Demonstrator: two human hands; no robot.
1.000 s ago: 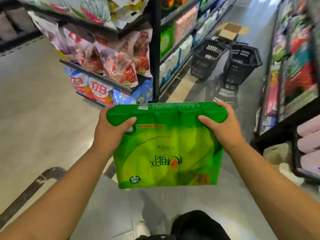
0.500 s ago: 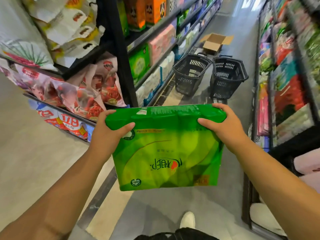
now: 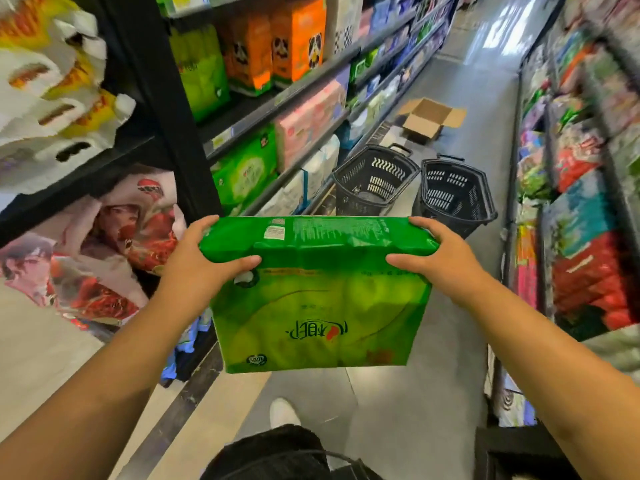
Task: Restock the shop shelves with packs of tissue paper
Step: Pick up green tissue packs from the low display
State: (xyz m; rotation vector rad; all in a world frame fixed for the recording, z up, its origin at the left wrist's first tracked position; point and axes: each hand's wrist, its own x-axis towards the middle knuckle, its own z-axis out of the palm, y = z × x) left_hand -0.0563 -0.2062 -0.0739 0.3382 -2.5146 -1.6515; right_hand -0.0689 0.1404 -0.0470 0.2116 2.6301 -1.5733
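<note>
Shop aisle seen from head height, looking forward and down. Grey floor (image 3: 450, 393) down the middle. Tall black left shelving (image 3: 301, 87) stocked with paper goods: orange boxes (image 3: 294, 46) printed with panda faces on an upper shelf, pink packs (image 3: 311, 116) one shelf lower, green shelf packs (image 3: 242, 174) beside those, nearer the camera. Right shelving (image 3: 545, 188) full of bright packets, too blurred to read. At the centre of view, held in mid-air above the floor and between the two runs of shelves: a green pack of tissue paper (image 3: 318, 299), long axis lying left to right, broad printed face toward the camera and hanging down from the gripped upper edge. Printing upside down to the viewer, top of the design pointing toward the floor: Chinese brand characters with a red mark low on the face, a round badge reading 100 at the lower left corner, a small white label on the upper face, its fine print unreadable. Left shopping basket (image 3: 374, 178) and right shopping basket (image 3: 453, 195), both black, side by side on the floor beyond the pack, and an open cardboard box (image 3: 429, 121) farther on. Left hand (image 3: 204, 261) clasping the pack's left end, right hand (image 3: 443, 261) the right end, each with thumb across the near face and fingers curled over the far edge. White shoe (image 3: 282, 412) below the pack.
</note>
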